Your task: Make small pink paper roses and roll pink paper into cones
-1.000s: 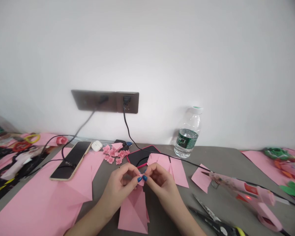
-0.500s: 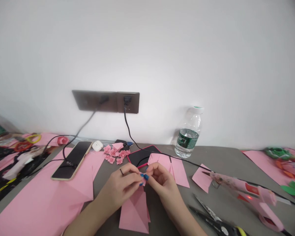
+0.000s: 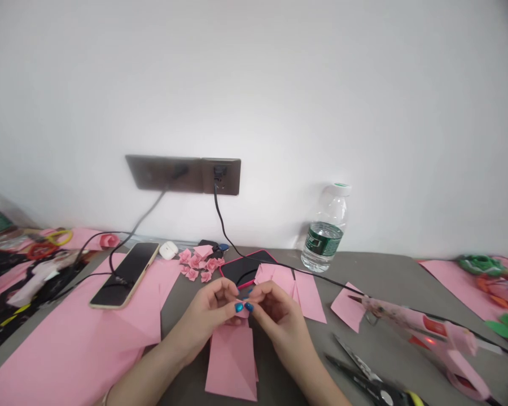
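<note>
A small piece of pink paper (image 3: 242,313) is pinched between my two hands, its shape mostly covered by the fingers. My left hand (image 3: 214,310) grips its left side, with the thumb on the near face. On the right side, my right hand (image 3: 275,313) holds it between thumb and fingers, the two thumb tips close together. Below them a stack of pink paper pieces (image 3: 232,363) lies on the grey table (image 3: 296,361). Several folded pink paper roses (image 3: 192,265) sit behind my left hand.
Phone (image 3: 125,276) on large pink sheets (image 3: 80,344) at left; cables cross the table. Behind my hands lies a red-edged dark device (image 3: 241,269). A water bottle (image 3: 323,228) stands by the wall. Open scissors (image 3: 370,380) and a pink glue gun (image 3: 440,338) lie at right.
My left thumb has moved up onto the near side of the small paper, beside the right thumb. My left fingers have shifted behind the piece.
</note>
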The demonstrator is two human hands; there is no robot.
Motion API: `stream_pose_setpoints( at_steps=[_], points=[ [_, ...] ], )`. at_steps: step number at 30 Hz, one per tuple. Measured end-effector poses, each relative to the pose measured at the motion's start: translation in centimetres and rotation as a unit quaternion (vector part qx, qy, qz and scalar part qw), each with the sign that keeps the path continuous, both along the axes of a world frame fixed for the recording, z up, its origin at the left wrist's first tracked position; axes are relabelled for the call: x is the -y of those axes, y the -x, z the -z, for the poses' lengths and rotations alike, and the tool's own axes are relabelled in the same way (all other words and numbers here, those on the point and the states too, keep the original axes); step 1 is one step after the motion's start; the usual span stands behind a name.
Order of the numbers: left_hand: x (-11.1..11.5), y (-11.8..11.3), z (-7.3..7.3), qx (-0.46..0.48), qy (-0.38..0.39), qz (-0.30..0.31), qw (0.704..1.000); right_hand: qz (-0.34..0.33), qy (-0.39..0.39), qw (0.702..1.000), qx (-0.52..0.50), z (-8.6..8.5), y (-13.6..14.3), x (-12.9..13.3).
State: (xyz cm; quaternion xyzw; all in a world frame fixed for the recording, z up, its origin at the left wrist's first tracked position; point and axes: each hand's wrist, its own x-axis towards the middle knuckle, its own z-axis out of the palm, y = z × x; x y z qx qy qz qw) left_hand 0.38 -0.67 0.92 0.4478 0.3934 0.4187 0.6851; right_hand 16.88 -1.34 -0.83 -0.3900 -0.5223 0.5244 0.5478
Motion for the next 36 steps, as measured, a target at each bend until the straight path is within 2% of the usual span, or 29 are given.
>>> stream_pose_setpoints(
  at_steps=[7,12,16,24,32,36],
  points=[
    [0.18,-0.41,-0.82,-0.1,-0.111,-0.045,0.988,0.013,0.003,1.0,-0.007,0.18,0.19,0.02],
    [0.63,-0.76,-0.23,-0.123,-0.175,-0.085,0.973,0.018,0.013,0.999,-0.034,0.22,0.45,0.05],
    [0.65,-0.68,0.13,-0.108,-0.162,-0.077,0.978,0.036,0.0,0.999,-0.041,0.01,0.46,0.03],
    [0.37,-0.56,-0.46,-0.108,-0.128,-0.091,0.982,0.082,-0.029,0.996,0.001,0.28,0.64,0.19],
    [0.36,-0.36,-0.48,-0.147,-0.175,-0.075,0.971,0.056,-0.012,0.998,0.0,0.33,0.31,0.23],
    [0.54,0.19,-0.83,-0.211,-0.26,-0.096,0.937,0.04,-0.042,0.998,0.006,0.19,0.23,0.25]
  ],
)
